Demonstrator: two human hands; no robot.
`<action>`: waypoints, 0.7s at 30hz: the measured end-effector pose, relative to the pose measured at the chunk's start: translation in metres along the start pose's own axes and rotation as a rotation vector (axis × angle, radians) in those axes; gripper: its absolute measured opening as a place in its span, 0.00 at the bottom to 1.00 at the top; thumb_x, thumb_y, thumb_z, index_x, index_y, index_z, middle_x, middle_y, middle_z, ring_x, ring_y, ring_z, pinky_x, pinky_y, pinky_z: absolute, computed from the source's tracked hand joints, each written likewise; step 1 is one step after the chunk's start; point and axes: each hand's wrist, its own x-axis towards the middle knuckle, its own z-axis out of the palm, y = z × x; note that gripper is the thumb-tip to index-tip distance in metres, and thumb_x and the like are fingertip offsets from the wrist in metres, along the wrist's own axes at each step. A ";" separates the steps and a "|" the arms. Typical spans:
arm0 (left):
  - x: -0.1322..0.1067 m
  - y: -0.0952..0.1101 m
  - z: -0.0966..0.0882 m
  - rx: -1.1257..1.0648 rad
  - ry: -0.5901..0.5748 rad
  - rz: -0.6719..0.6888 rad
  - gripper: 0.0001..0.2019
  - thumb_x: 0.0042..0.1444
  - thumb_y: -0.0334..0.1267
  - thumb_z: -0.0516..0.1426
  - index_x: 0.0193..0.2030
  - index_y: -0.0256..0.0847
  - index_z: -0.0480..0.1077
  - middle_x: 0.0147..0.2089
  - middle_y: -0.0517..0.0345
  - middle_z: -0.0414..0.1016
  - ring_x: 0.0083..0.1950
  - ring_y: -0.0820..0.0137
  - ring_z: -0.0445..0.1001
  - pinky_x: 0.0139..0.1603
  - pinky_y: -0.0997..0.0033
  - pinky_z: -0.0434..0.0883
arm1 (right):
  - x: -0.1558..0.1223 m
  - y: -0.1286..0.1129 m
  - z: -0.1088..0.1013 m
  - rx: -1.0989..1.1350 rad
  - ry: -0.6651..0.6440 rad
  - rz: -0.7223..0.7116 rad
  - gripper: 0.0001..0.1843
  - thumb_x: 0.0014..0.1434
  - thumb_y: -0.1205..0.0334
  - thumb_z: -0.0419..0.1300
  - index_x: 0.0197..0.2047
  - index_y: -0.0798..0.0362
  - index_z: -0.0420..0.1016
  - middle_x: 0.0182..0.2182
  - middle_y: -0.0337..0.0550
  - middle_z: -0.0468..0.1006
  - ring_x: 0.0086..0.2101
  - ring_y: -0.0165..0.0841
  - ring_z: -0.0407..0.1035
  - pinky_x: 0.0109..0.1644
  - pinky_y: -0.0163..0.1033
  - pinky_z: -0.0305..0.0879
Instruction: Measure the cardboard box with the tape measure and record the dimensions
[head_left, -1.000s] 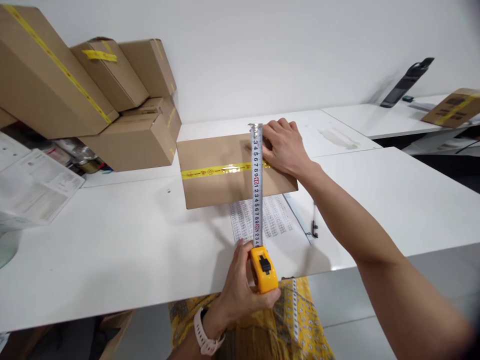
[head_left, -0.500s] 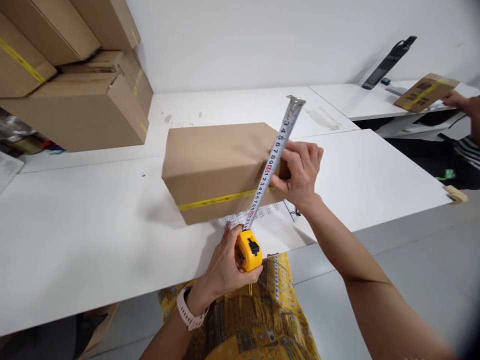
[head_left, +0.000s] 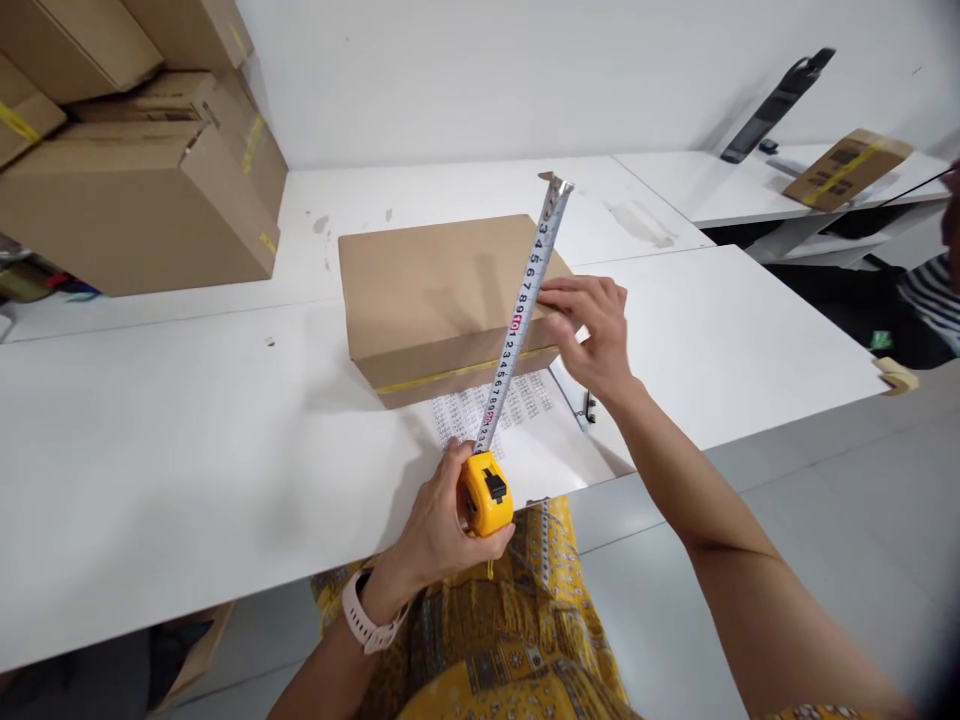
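Observation:
A yellow tape measure (head_left: 487,497) is held in my left hand (head_left: 435,520), with fingers and thumb closed around its case. Its silver blade (head_left: 512,335) is pulled out and slants up and away, passing in front of the right part of a brown cardboard box (head_left: 442,275). The blade's metal hook end stands beyond the box's far edge, apart from it. My right hand (head_left: 596,335) grips the right end of that box, fingers along the top and thumb lower down. Yellow tape runs along the box's front. A printed sheet (head_left: 525,405) lies partly under the box.
Stacked cardboard boxes (head_left: 142,200) stand at the back left against the wall. A clipboard's clip (head_left: 589,408) shows beside the sheet. Farther right are a dark bottle (head_left: 776,105), another taped box (head_left: 847,170) and a person in a striped sleeve (head_left: 930,300).
The box has tipped so more of its top and less of its front shows, and more of the sheet is uncovered. The other person's hand has left the far box.

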 end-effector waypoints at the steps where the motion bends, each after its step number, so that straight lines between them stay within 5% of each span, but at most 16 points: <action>1: 0.000 -0.001 0.000 0.015 -0.001 0.008 0.45 0.46 0.40 0.69 0.69 0.43 0.54 0.62 0.40 0.71 0.59 0.50 0.77 0.52 0.53 0.81 | 0.007 -0.006 -0.009 0.097 0.017 0.079 0.30 0.71 0.35 0.43 0.55 0.44 0.76 0.46 0.44 0.82 0.49 0.41 0.74 0.58 0.56 0.64; 5: 0.000 0.000 -0.003 0.072 -0.029 0.088 0.44 0.46 0.41 0.69 0.68 0.43 0.55 0.65 0.39 0.70 0.63 0.47 0.74 0.56 0.46 0.79 | 0.048 -0.032 -0.052 0.519 0.116 0.199 0.44 0.62 0.21 0.41 0.67 0.40 0.68 0.56 0.43 0.80 0.46 0.37 0.78 0.45 0.45 0.73; 8: 0.002 0.004 -0.006 0.091 -0.053 0.161 0.42 0.47 0.41 0.69 0.67 0.43 0.55 0.62 0.42 0.73 0.62 0.48 0.75 0.59 0.43 0.77 | 0.072 -0.054 -0.076 0.657 0.192 0.101 0.28 0.59 0.30 0.61 0.58 0.30 0.76 0.66 0.25 0.69 0.51 0.34 0.76 0.35 0.36 0.71; 11: 0.003 0.008 -0.008 0.095 -0.065 0.197 0.40 0.49 0.40 0.68 0.67 0.44 0.56 0.60 0.45 0.75 0.62 0.50 0.76 0.61 0.43 0.77 | 0.076 -0.068 -0.083 0.656 0.237 0.049 0.10 0.63 0.49 0.68 0.46 0.39 0.84 0.44 0.32 0.82 0.30 0.24 0.73 0.25 0.32 0.63; 13: 0.003 0.009 -0.008 0.084 -0.069 0.213 0.39 0.48 0.39 0.68 0.66 0.44 0.57 0.60 0.46 0.75 0.62 0.50 0.76 0.60 0.43 0.77 | 0.071 -0.070 -0.081 0.617 0.265 0.071 0.06 0.64 0.52 0.67 0.41 0.43 0.85 0.32 0.34 0.79 0.23 0.23 0.65 0.23 0.34 0.62; 21: 0.004 0.007 -0.010 0.053 -0.120 0.227 0.39 0.48 0.40 0.68 0.66 0.45 0.57 0.58 0.47 0.76 0.61 0.49 0.77 0.59 0.44 0.79 | 0.054 -0.060 -0.082 0.454 0.266 0.081 0.07 0.61 0.50 0.69 0.42 0.38 0.86 0.35 0.39 0.78 0.29 0.32 0.69 0.31 0.43 0.70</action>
